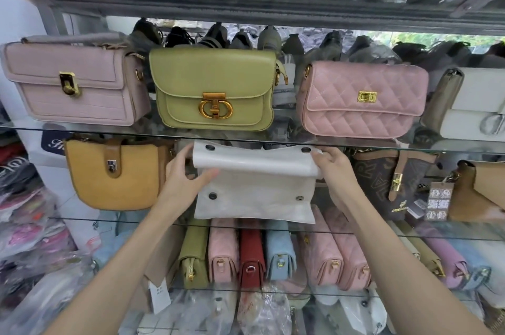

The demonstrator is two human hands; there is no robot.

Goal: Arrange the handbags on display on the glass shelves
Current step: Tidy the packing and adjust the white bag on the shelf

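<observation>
While both hands hold it, a white handbag (255, 184) sits on the middle glass shelf (114, 219).

Its flap is lifted, snaps showing: the left hand (185, 179) grips the bag's left edge, the right hand (332, 164) pinches the flap's right corner; a mustard handbag (117, 174) stands just left, a brown monogram bag (382, 176) right.

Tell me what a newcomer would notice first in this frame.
Both hands, left and right, hold a white bag with its flap raised, centre of the middle shelf. Above it stand a green bag and a quilted pink bag; a mustard bag sits to its left.
</observation>
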